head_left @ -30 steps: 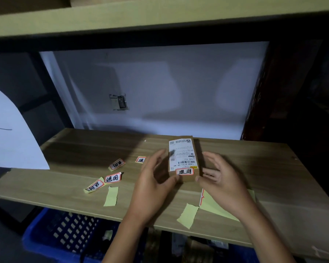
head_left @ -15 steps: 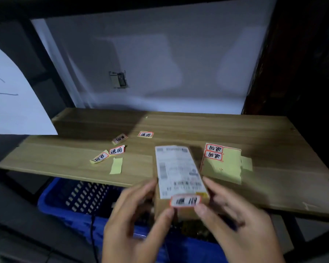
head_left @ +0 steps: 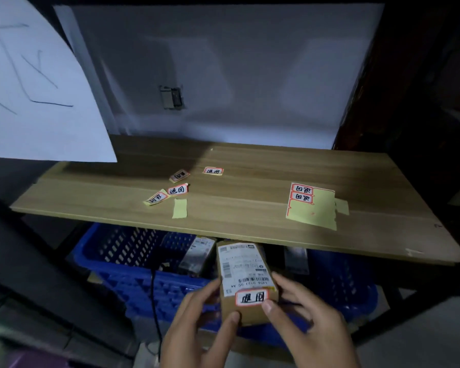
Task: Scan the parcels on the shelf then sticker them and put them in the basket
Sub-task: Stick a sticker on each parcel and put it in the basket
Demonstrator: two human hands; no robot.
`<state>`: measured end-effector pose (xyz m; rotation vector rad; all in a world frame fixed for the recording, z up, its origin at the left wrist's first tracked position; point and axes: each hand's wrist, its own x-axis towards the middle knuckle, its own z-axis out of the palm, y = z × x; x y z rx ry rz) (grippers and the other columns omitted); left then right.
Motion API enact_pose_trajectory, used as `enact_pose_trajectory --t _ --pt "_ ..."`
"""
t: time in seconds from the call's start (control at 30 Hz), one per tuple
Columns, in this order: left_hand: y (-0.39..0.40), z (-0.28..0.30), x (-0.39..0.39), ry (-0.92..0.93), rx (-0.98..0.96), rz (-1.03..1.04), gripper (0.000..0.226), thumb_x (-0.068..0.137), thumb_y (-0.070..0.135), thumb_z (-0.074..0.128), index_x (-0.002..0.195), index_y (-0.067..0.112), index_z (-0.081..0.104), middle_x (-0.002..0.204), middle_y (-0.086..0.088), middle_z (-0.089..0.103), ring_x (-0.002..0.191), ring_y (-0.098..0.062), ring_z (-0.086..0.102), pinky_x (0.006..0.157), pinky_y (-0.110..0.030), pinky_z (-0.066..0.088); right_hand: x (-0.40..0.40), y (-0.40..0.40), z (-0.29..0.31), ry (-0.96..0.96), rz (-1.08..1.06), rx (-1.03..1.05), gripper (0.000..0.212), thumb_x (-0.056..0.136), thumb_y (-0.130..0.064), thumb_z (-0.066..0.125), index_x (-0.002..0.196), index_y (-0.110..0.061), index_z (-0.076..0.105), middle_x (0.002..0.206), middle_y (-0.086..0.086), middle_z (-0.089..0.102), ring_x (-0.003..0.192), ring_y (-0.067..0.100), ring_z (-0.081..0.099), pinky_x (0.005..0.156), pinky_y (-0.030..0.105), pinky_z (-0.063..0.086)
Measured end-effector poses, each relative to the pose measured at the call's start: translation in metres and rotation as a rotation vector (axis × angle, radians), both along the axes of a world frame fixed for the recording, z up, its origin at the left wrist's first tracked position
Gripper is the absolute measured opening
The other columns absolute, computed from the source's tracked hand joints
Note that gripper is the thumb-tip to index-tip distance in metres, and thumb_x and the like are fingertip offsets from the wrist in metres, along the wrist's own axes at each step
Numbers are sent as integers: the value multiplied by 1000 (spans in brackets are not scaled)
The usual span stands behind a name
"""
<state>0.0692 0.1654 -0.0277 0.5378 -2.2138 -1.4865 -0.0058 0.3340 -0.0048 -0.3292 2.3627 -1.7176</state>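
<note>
Head view. One cardboard parcel (head_left: 246, 282), bearing one red-bordered sticker (head_left: 251, 298), is gripped by the curled fingers of both the left hand (head_left: 197, 333) and right hand (head_left: 307, 325), over the blue basket (head_left: 133, 282) below the shelf's (head_left: 250, 208) front edge. Four loose stickers (head_left: 178, 189) lie left of centre; one sticker sheet (head_left: 312, 205) right. White wall behind.

We hold the parcel (head_left: 246, 282) in both hands below the shelf's (head_left: 250, 216) front edge, over the basket (head_left: 149, 285). The shelf edge caps the gap above the basket. Packages (head_left: 197, 254) already fill the basket's rear left; its near rim lies beneath our hands.
</note>
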Motion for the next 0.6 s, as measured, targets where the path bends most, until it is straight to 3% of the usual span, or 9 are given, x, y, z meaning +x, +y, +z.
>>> enact_pose_trajectory --t 0.07,0.17,0.23,0.3,0.37,0.47,0.53,0.6 --pt "-8 -10 -11 -64 -33 -56 72 84 21 88 121 75 56 121 35 68 111 9 68 96 -26 60 -18 -10 -6 33 -13 37 43 80 -27 82 114 -52 72 103 -23 78 102 -6 70 91 17 57" --pt "-19 -6 -31 -79 -56 -81 58 89 32 82 133 60 56 125 30 71 112 12 66 103 -29 58 -35 -24 -11 73 -8 43 42 89 -29 75 127 -43 67 112 -25 75 108 -7 67 94 21 57" --pt "-20 2 -41 -100 -109 -119 56 92 37 78 141 51 53 124 32 69 110 19 63 99 -18 56 -42 -31 -14 99 -25 58 40 91 -25 74 127 -39 67 108 -27 73 106 -10 67 92 19 57" --pt "-25 6 -53 -140 -150 -145 54 94 38 76 138 53 48 119 36 67 106 27 58 88 -2 49 -50 -38 -18 122 -63 86 40 91 -18 74 123 -41 66 108 -29 72 104 -11 67 95 24 58" --pt "-28 4 -65 -155 -222 -170 50 94 43 73 134 54 44 118 29 70 109 17 63 94 -10 51 -56 -47 -24 161 -89 144 43 91 -18 73 125 -42 63 110 -24 73 103 -5 69 94 32 59" --pt "-32 -11 -80 -237 -394 -152 64 93 58 61 148 36 37 121 12 72 120 -15 64 113 -43 44 -57 -54 -24 345 -73 523 49 96 -33 63 143 -36 47 117 -12 71 100 14 70 75 30 59" --pt "-33 -18 -82 -253 -442 -112 70 96 54 60 154 27 32 132 2 68 127 -26 60 114 -46 43 -54 -54 -24 393 -98 661 47 100 -32 55 145 -32 43 119 -7 70 100 16 70 72 29 56" --pt "-30 -19 -78 -260 -489 -100 67 101 48 58 158 22 34 142 4 61 137 -24 53 119 -38 36 -49 -52 -23 398 -139 702 44 100 -25 54 143 -32 49 113 -5 73 93 16 72 69 30 57"
